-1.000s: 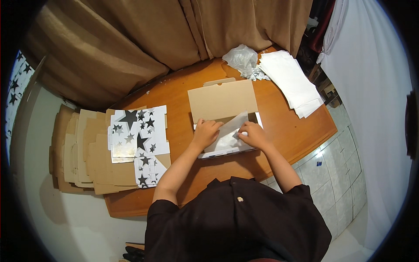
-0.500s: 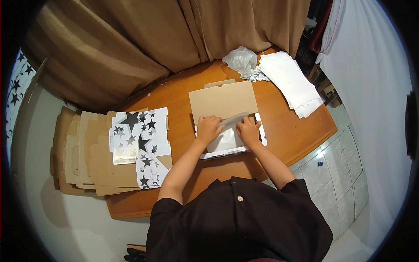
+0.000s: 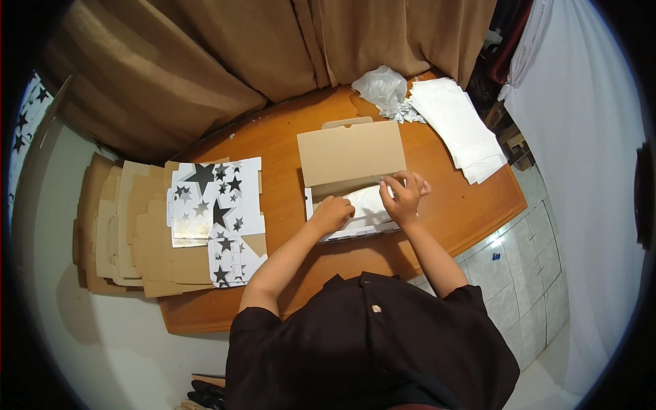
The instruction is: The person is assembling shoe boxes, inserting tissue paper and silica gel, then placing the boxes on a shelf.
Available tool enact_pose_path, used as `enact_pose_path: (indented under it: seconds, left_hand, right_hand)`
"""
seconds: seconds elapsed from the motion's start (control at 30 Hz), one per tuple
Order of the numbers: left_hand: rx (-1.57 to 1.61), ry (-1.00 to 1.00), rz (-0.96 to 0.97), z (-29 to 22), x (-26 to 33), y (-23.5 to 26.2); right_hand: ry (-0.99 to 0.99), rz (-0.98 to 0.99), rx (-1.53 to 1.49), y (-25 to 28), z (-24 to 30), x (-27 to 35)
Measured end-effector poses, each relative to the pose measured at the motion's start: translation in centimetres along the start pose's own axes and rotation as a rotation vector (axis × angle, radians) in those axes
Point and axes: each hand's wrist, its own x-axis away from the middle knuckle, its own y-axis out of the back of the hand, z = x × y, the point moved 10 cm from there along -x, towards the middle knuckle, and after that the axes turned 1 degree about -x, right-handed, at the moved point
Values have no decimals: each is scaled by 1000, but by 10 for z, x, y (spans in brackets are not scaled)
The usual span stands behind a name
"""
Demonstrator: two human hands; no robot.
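An open cardboard box (image 3: 352,152), brown inside and white outside, stands before me with its lid folded back. A thin white sheet (image 3: 369,206) lies inside it, partly raised toward the right. At the box's near left, my left hand (image 3: 333,214) is closed, its curled fingertips on the sheet's left part. My right hand (image 3: 404,196) is over the right side of the box, thumb and forefinger pinching what looks like the sheet's thin edge. Its other fingers point off to the right. Both hands partly hide the box's walls.
Flattened brown boxes (image 3: 154,253) lie overlapped at the left, with white star-printed ones (image 3: 219,195) on top. A stack of white sheets (image 3: 456,130) sits far right, beside a crumpled clear plastic bag (image 3: 380,89). The wooden table (image 3: 471,219) ends in a curved edge at the right.
My right hand has risen and turned, its fingers pointing up and to the right. My left hand has lowered toward the box's near side. The sheet, held up between both hands before, now lies lower.
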Motion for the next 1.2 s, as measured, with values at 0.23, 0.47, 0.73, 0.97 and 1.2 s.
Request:
enact_pose_path:
  seconds: [0.23,0.47,0.73,0.97,1.2]
  left_hand:
    - [241,208,403,15,10,-12]
    - [260,366,-209,15,60,93]
    - [-42,350,-283,-37,107,42]
    - [16,331,-479,-22,112,17]
    - [-145,317,-498,-32,113,8]
  right_hand:
    - [204,857,97,-103,-4,78]
    - [-332,574,-10,-80,-52,5]
    - [-1047,370,-767,-124,-153,32]
    - [-960,285,-994,-72,-106,12]
    - [-779,106,-896,-14,-72,40]
